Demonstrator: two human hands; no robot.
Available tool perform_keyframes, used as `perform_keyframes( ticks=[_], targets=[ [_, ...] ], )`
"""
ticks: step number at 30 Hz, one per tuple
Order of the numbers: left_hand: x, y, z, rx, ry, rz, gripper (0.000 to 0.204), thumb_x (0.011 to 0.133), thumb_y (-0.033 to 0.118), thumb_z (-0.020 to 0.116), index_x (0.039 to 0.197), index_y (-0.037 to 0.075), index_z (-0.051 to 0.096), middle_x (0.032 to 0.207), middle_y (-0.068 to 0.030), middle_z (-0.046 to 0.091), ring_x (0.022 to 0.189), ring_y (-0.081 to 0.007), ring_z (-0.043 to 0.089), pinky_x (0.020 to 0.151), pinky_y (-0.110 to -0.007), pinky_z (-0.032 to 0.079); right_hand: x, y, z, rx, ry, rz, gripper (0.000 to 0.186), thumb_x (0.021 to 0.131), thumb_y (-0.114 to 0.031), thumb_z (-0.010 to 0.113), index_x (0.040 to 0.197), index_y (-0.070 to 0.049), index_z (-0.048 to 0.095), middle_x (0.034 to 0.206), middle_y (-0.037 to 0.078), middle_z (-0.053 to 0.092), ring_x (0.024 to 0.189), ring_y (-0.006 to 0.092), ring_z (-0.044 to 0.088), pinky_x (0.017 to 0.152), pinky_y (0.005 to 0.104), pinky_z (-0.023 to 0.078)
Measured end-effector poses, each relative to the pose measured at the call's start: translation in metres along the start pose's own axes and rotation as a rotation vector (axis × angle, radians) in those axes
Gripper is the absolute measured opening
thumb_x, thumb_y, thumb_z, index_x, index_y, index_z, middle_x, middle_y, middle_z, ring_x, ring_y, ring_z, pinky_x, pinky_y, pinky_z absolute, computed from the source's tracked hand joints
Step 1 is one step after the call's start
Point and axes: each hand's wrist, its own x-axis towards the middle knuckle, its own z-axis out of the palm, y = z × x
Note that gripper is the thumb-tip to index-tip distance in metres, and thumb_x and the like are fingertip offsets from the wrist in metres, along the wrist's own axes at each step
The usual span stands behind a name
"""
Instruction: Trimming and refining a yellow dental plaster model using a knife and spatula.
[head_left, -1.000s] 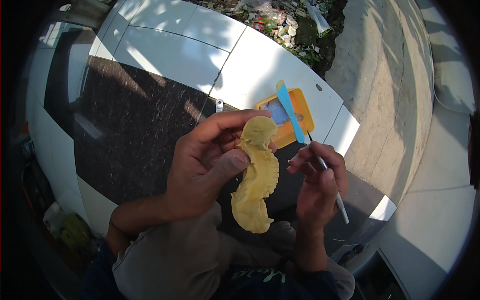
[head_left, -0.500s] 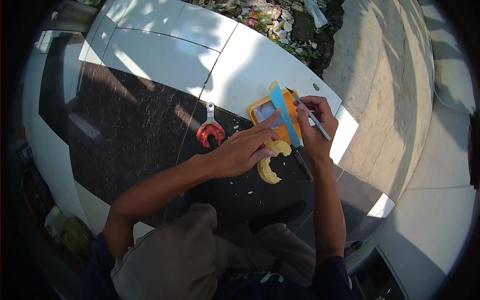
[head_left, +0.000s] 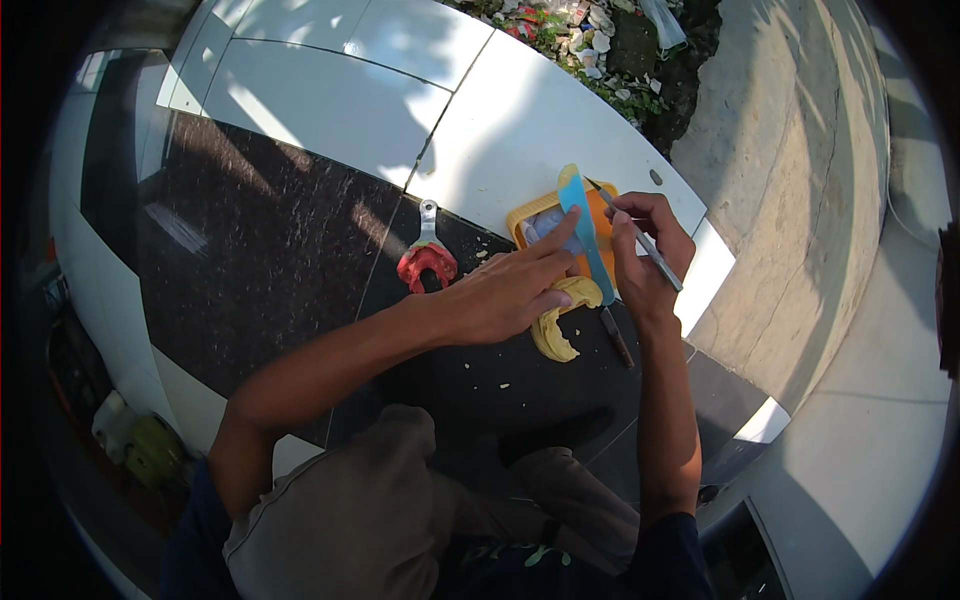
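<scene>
My left hand reaches across with its index finger stretched out to the edge of a blue plastic spatula. Its thumb touches a yellow horseshoe-shaped dental cast; the other fingers curl partly out of sight, and no firm grip shows. The spatula lies slantwise over an orange box with whitish-lilac material in it. In my right hand, a slim metal carving knife is pinched like a pen, its tip pointing up and left near the spatula's upper end.
A metal impression tray filled with red material lies left of my left hand. Beside the cast is a small knife with a brown handle. Yellow crumbs dot the dark tile. Rubble and plants lie beyond the white tiles.
My left index finger has moved slightly up and right, to the spatula's edge. The whole view has shifted a little; my right hand keeps the same hold on the knife.
</scene>
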Motion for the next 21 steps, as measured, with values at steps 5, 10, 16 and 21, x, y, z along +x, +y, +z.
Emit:
perform_keyframes(
  ticks=[5,10,16,21],
  targets=[
    [-0.01,0.001,0.0,-0.15,0.044,-0.013,0.023,0.096,0.019,0.055,0.112,0.004,0.05,0.157,-0.0243,0.012,0.119,-0.0457,0.052,0.096,-0.047,0.043,-0.016,0.007,0.015,0.323,0.126,0.238,0.01,0.09,-0.003,0.063,0.095,0.005,0.06,0.084,0.011,0.069,0.082,0.0153,0.069,0.074,0.0268,0.056],
    [-0.018,-0.004,0.001,-0.114,0.11,0.019,0.024,0.095,0.018,0.056,0.112,0.004,0.05,0.156,-0.0263,0.013,0.118,-0.0453,0.052,0.095,-0.046,0.044,-0.021,0.008,0.032,0.382,0.162,0.271,0.01,0.089,-0.001,0.063,0.091,0.004,0.055,0.081,0.012,0.069,0.076,0.0143,0.069,0.073,0.0251,0.056],
    [-0.015,-0.01,-0.001,-0.102,0.103,0.022,0.025,0.095,0.021,0.057,0.112,0.003,0.049,0.156,-0.0274,0.015,0.123,-0.0446,0.048,0.097,-0.046,0.043,-0.021,0.02,0.047,0.391,0.214,0.249,0.01,0.089,-0.002,0.064,0.09,0.005,0.056,0.081,0.013,0.07,0.076,0.0147,0.07,0.072,0.0254,0.057],
    [-0.012,-0.017,0.002,-0.121,0.111,0.037,0.027,0.096,0.023,0.056,0.112,0.003,0.05,0.155,-0.0273,0.017,0.126,-0.0446,0.046,0.098,-0.046,0.042,-0.022,0.023,0.049,0.39,0.244,0.247,0.01,0.089,-0.003,0.065,0.09,0.004,0.057,0.079,0.012,0.07,0.076,0.0143,0.07,0.071,0.0251,0.056]
  ],
)
